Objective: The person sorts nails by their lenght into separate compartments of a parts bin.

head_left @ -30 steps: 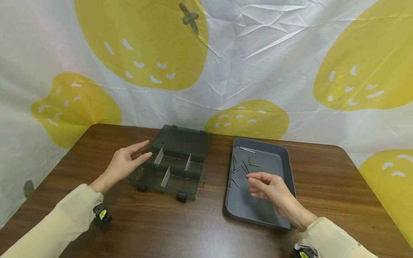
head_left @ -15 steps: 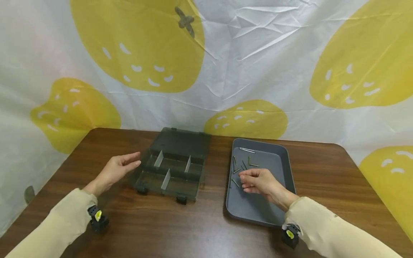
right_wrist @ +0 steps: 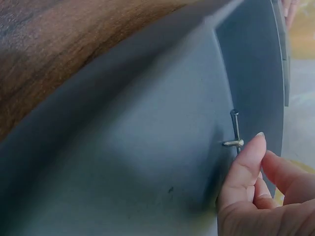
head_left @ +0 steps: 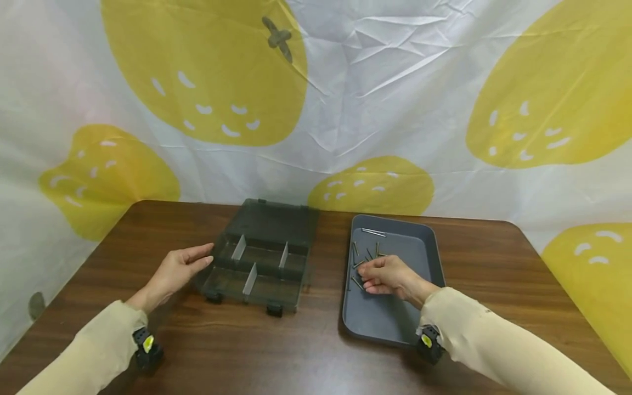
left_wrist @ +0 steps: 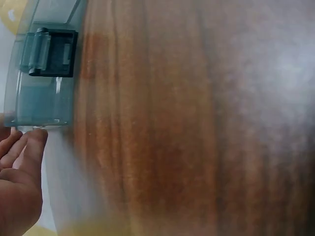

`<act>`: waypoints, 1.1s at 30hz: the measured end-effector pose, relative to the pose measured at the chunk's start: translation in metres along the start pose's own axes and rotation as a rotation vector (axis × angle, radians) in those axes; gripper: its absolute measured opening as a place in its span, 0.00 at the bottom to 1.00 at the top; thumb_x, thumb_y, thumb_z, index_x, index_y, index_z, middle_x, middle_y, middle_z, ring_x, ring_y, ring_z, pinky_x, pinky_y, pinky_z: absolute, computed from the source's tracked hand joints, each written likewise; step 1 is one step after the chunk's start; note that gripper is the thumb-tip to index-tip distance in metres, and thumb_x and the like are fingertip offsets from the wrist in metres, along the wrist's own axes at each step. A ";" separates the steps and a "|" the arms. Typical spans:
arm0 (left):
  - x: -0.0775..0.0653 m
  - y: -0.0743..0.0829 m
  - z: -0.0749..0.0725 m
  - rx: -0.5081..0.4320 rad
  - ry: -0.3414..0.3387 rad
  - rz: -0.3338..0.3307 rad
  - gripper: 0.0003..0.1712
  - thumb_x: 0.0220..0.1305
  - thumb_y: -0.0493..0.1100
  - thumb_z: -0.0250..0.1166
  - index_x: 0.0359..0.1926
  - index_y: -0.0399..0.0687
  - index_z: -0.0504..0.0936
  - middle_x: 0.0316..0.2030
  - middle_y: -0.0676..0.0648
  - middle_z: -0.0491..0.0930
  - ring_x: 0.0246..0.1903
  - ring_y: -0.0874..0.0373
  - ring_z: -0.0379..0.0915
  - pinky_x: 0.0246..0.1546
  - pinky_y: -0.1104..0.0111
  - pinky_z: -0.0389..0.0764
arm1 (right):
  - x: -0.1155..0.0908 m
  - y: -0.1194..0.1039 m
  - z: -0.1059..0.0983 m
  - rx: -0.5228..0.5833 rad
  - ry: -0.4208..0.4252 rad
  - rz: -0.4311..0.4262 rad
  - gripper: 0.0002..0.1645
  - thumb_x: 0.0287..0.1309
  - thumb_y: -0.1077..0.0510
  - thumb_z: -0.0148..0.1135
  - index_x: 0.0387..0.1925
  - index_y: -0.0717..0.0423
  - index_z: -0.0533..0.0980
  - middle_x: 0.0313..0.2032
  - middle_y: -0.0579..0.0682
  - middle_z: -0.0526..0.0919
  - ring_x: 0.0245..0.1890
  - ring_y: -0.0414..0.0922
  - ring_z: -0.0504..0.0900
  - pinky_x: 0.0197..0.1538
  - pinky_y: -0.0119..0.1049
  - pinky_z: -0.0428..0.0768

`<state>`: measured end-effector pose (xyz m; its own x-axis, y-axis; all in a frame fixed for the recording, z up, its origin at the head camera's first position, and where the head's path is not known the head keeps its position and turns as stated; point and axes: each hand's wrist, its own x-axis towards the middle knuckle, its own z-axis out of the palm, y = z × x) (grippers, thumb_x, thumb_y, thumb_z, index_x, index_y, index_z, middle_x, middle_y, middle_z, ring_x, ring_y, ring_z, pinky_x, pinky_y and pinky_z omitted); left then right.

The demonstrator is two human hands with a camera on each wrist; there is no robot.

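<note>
My left hand (head_left: 173, 274) is at the left side of a translucent dark-grey compartment box (head_left: 274, 288), fingers nearly straight and fingertips right at its edge. The box's lid (head_left: 274, 224) is laid back, and thin dividers part its inside. Over a grey tray (head_left: 365, 315), my right hand (head_left: 390, 277) reaches down with bent fingers, thumb and forefinger close above loose screws (head_left: 357, 283). In the right wrist view, a short screw (right_wrist: 231, 143) and a thin nail (right_wrist: 235, 120) lie just beyond the fingertips. Nothing shows between those fingers. Two silver nails (head_left: 373, 232) lie at the tray's far end.
A brown wooden table (head_left: 237, 351) bears both box and tray, with a strip of tabletop between them. Behind it hangs a white curtain (head_left: 336, 109) with yellow fruit prints. Black latches (left_wrist: 54, 52) stick out from the box's front.
My right hand has moved left and lower over the tray, toward the screws by its left wall. The left hand has shifted down and left, to the box's side edge.
</note>
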<state>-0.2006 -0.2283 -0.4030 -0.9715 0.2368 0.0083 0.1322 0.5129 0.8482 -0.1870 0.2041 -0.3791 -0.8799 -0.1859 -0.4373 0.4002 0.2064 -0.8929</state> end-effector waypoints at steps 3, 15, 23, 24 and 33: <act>0.000 -0.002 0.002 0.001 0.023 -0.004 0.29 0.70 0.46 0.55 0.65 0.32 0.65 0.64 0.34 0.64 0.63 0.39 0.61 0.60 0.49 0.66 | 0.003 -0.002 0.001 -0.013 -0.018 0.029 0.19 0.63 0.67 0.53 0.53 0.77 0.69 0.22 0.45 0.77 0.19 0.33 0.78 0.27 0.24 0.80; -0.002 -0.003 0.005 0.008 0.057 0.004 0.28 0.70 0.45 0.55 0.64 0.32 0.66 0.63 0.34 0.66 0.63 0.39 0.62 0.60 0.49 0.66 | 0.014 -0.007 0.002 -0.029 -0.075 0.094 0.14 0.61 0.71 0.53 0.47 0.76 0.72 0.17 0.46 0.78 0.16 0.33 0.78 0.24 0.25 0.80; -0.003 -0.002 0.006 0.017 0.070 0.001 0.28 0.69 0.46 0.55 0.64 0.33 0.66 0.62 0.35 0.66 0.62 0.39 0.62 0.60 0.49 0.67 | 0.016 -0.007 0.005 -0.075 -0.039 0.094 0.10 0.61 0.70 0.54 0.43 0.73 0.74 0.17 0.45 0.79 0.15 0.33 0.78 0.22 0.24 0.79; -0.003 -0.002 0.006 0.017 0.069 0.000 0.28 0.69 0.46 0.55 0.64 0.33 0.66 0.62 0.35 0.66 0.62 0.39 0.62 0.60 0.49 0.67 | 0.016 -0.007 0.005 -0.092 -0.030 0.096 0.10 0.61 0.69 0.55 0.43 0.72 0.75 0.17 0.45 0.78 0.15 0.33 0.77 0.22 0.24 0.78; -0.001 -0.003 0.005 0.019 0.071 -0.005 0.29 0.69 0.46 0.56 0.64 0.34 0.67 0.62 0.35 0.66 0.62 0.39 0.63 0.59 0.48 0.67 | 0.018 -0.007 0.006 -0.173 0.005 0.101 0.07 0.60 0.65 0.59 0.38 0.66 0.79 0.16 0.42 0.77 0.13 0.32 0.76 0.18 0.22 0.74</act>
<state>-0.1987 -0.2261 -0.4085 -0.9836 0.1755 0.0421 0.1303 0.5293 0.8384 -0.2038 0.1932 -0.3818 -0.8388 -0.1516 -0.5229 0.4369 0.3855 -0.8127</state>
